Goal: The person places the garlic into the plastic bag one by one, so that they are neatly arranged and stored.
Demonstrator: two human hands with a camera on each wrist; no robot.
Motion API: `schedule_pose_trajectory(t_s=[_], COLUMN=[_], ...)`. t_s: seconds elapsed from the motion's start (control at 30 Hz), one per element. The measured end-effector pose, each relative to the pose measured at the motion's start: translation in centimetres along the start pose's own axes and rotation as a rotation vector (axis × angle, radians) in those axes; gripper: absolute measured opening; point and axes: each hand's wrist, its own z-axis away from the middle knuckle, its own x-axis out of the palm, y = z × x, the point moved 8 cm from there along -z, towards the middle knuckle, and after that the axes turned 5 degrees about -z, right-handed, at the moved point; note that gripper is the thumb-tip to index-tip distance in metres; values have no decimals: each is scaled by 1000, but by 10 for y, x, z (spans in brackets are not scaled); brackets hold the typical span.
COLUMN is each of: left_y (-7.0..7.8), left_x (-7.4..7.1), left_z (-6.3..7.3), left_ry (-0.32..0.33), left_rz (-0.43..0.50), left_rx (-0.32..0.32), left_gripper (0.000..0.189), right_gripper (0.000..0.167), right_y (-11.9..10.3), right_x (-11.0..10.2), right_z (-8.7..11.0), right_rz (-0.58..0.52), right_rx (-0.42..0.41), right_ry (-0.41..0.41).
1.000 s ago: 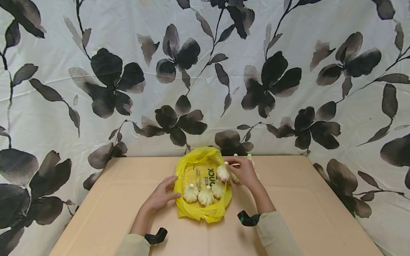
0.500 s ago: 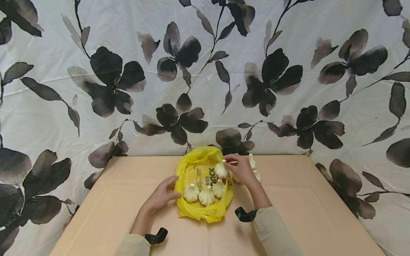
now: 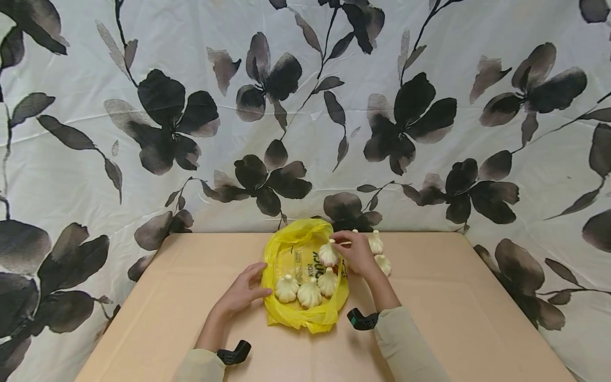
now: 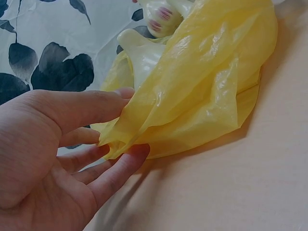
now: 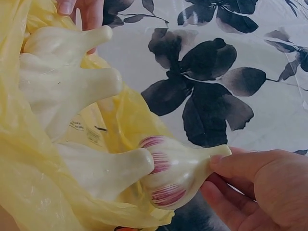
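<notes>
A yellow plastic bag (image 3: 281, 318) lies open on the table, printed with dark lettering inside. Along its left rim, the thumb and fingers of my left hand (image 3: 242, 291) pinch the plastic, as the left wrist view shows. My right hand (image 3: 355, 253) holds a garlic bulb (image 5: 166, 175) by its stem between thumb and fingers, over the right side of the bag. That bulb is white with purple streaks. Inside the bag sit three pale garlic bulbs (image 3: 309, 293), stems up.
More garlic bulbs (image 3: 383, 264) stand on the table behind my right hand, partly hidden by it. The light brown table (image 3: 453, 307) ends at a floral cloth (image 3: 334, 132) hanging behind. A black device (image 3: 234, 353) sits on each wrist.
My right hand has moved slightly left with the garlic bulb, further in over the bag. More of the bulbs behind that hand now shows. My left hand stays at the bag's rim.
</notes>
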Motion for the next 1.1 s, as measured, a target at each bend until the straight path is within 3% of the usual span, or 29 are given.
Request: schedule_pose_trajectory(t_s=[1.1], left_y=[-1], left_x=[0], left_z=[-4], left_ry=[15], left_rz=[-18], left_rx=[-8], left_gripper=[78], right_gripper=[19], right_y=[32], right_x=[15], right_z=[-6], right_rz=[-8], right_rx=[64], right_ry=[-15])
